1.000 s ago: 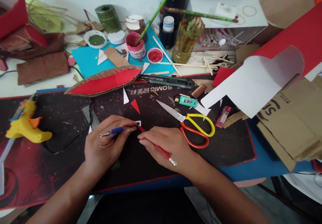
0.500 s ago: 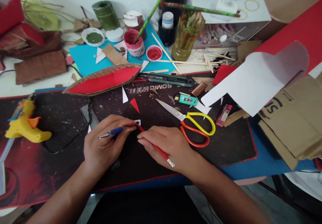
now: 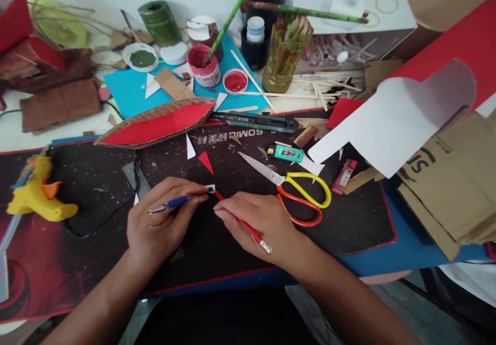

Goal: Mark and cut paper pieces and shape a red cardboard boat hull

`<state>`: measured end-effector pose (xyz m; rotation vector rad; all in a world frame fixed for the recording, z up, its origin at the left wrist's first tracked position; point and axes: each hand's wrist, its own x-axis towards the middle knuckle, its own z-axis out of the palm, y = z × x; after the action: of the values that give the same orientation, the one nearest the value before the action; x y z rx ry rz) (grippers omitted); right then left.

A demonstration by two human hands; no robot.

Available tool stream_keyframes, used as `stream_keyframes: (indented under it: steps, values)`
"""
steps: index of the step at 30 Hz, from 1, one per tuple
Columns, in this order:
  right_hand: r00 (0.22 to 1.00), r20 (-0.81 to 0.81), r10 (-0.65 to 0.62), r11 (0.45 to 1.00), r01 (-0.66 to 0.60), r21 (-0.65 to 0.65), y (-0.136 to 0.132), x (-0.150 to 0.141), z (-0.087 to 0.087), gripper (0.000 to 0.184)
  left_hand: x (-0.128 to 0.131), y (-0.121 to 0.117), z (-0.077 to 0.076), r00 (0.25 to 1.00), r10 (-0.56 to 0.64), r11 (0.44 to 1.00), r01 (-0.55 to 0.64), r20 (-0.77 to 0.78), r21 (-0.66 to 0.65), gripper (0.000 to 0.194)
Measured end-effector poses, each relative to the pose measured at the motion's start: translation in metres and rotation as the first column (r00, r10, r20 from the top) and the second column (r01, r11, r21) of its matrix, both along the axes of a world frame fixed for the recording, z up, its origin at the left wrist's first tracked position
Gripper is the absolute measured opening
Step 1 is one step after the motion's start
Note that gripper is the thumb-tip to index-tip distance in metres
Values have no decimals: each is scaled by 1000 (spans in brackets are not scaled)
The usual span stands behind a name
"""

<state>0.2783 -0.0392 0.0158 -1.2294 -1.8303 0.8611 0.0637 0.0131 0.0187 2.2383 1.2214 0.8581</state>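
My left hand (image 3: 158, 221) is closed on a blue pen (image 3: 172, 203), whose silver cone end points left. At its fingertips sits a small white piece (image 3: 211, 187), partly hidden by the fingers. My right hand (image 3: 259, 221) grips a slim red pencil (image 3: 250, 228) with a pale, silvery back end. The pencil's front end meets the white piece near my left fingertips; the exact contact is too small to tell. Right of my right hand lie open scissors (image 3: 284, 181) with yellow and red handles. A red paper triangle (image 3: 206, 162) lies just beyond my hands.
A yellow glue gun (image 3: 41, 192) rests at the left on the dark mat (image 3: 217, 262). Behind are a red-lined cardboard boat shape (image 3: 158, 123), a utility knife (image 3: 253, 122) and a paint jar (image 3: 203, 66). A green lighter (image 3: 285, 152) and rolled red-white paper (image 3: 418, 112) are rightward.
The pencil's front end has shifted slightly at the white piece, and my right hand has moved a little to the right. Both hands keep their holds; the whole view has shifted slightly.
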Motion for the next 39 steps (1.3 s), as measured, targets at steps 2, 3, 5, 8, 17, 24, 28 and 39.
stream_keyframes:
  steps: [2,3,5,8,17,24,28,39]
  values:
    - [1000,-5,1,1000,-1,-3,0,0,0,33,0,0,0,1000,1,1000,-1,-3,5,15]
    - [1000,-8,3,1000,-3,-5,0,0,0,32,1,0,0,1000,0,1000,0,-2,7,15]
    - [1000,-13,4,1000,-4,-6,1,0,0,31,1,1,1,1000,-4,1000,4,2,10,15]
    - [1000,-14,6,1000,-6,-4,1,1,0,29,1,1,1,1000,-9,1000,9,0,15,14]
    - [1000,-30,3,1000,-3,23,1,0,0,28,-1,0,0,1000,-6,1000,6,11,20,14]
    - [999,-44,7,1000,-8,-15,1,1,0,27,0,1,1,1000,-10,1000,10,4,27,13]
    - [997,-79,3,998,-8,-68,0,1,0,26,1,1,1,1000,-22,999,23,-10,35,14]
    - [992,-126,-7,997,-3,-77,0,2,1,25,0,2,2,999,-32,999,32,2,26,14]
